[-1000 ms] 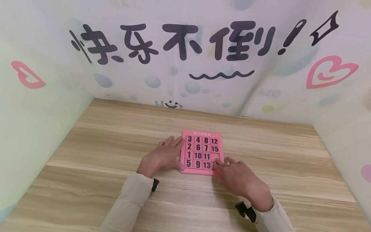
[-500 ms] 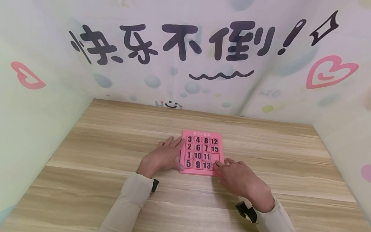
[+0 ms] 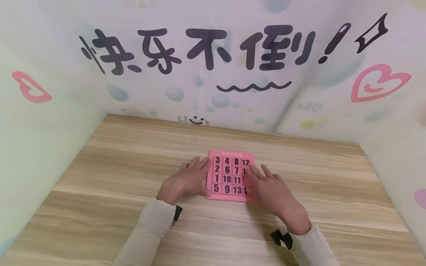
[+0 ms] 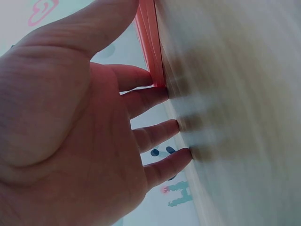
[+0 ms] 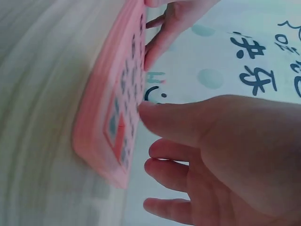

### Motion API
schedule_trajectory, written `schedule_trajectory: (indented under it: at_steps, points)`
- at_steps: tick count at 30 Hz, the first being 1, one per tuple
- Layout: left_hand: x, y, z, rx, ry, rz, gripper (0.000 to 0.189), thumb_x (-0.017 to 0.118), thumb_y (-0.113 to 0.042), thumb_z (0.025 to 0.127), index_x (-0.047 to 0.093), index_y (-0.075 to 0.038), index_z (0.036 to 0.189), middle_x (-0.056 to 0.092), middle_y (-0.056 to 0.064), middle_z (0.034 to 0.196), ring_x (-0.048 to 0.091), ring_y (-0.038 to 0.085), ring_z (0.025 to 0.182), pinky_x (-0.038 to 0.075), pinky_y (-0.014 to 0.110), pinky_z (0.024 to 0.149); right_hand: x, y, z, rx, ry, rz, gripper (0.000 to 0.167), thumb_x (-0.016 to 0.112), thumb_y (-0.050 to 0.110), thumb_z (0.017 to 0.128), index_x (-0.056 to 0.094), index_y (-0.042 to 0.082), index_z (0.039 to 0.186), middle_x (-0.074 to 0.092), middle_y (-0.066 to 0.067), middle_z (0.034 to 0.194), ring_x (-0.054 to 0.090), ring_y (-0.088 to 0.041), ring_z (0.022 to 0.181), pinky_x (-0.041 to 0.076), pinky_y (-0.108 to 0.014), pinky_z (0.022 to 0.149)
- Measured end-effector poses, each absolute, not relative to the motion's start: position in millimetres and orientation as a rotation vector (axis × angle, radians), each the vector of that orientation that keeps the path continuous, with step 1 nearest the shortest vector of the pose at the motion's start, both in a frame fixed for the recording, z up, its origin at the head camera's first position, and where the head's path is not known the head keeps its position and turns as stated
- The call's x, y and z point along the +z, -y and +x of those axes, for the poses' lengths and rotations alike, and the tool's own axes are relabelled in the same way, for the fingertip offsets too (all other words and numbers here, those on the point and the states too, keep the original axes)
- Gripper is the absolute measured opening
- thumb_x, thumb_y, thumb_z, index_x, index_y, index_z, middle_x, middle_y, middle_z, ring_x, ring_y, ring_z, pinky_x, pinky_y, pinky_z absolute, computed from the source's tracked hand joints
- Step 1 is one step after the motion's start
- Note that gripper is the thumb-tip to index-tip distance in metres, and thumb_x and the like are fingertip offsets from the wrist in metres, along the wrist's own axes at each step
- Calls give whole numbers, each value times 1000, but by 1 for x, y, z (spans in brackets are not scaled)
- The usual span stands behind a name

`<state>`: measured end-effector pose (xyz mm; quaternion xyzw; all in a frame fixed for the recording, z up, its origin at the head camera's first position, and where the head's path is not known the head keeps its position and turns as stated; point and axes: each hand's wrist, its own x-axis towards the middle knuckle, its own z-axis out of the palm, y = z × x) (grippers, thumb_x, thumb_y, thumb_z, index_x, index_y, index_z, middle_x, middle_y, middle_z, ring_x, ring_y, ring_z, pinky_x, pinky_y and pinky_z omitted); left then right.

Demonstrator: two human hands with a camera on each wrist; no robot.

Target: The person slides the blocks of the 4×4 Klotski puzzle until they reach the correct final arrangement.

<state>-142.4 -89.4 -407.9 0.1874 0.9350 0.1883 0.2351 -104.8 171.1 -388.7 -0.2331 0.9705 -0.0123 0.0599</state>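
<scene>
A pink sliding number puzzle [image 3: 231,152] lies flat on the wooden table, its tiles bearing black numbers. My left hand [image 3: 187,180] rests along the puzzle's left edge, fingers extended, thumb at the lower left corner. In the left wrist view its fingers [image 4: 157,132] are straight, some touching the table. Over the puzzle's right side is my right hand [image 3: 273,192]; its index fingertip is on the partly covered 15 tile [image 3: 244,171]. Below that tile shows a gap [image 3: 246,181] in the third row. The lower right tile [image 3: 246,191] is partly hidden by the right thumb.
The wood-grain table [image 3: 133,155] extends around the puzzle. A printed cloth wall [image 3: 199,96] with large black characters stands behind it, with pale walls at both sides. A black strap [image 3: 282,239] sits at the right wrist, over a light sleeve.
My right hand has moved from the lower right tile up to the 15 tile, its fingers now stretched further forward. The left hand and the puzzle stay in place.
</scene>
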Motion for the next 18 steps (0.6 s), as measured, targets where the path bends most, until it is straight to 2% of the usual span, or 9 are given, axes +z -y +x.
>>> schedule_trajectory:
  at_steps: [8, 18]
  points:
    - [-408, 90, -142, 514, -2571, 514, 101, 77, -40, 84, 18, -9, 159, 10, 7, 167, 1, 34, 154, 9, 55, 123, -401, -172, -111, -100, -2886, -648, 57, 53, 39, 102, 44, 7, 149, 40, -12, 156, 31, -44, 145, 34, -66, 109]
    - [-410, 90, -143, 513, -2570, 521, 100, 76, -41, 85, 17, -9, 159, 10, 7, 167, 1, 34, 154, 9, 55, 123, -404, -171, -112, -94, -2875, -645, 54, 52, 38, 102, 49, 8, 146, 43, -13, 154, 35, -45, 142, 36, -66, 108]
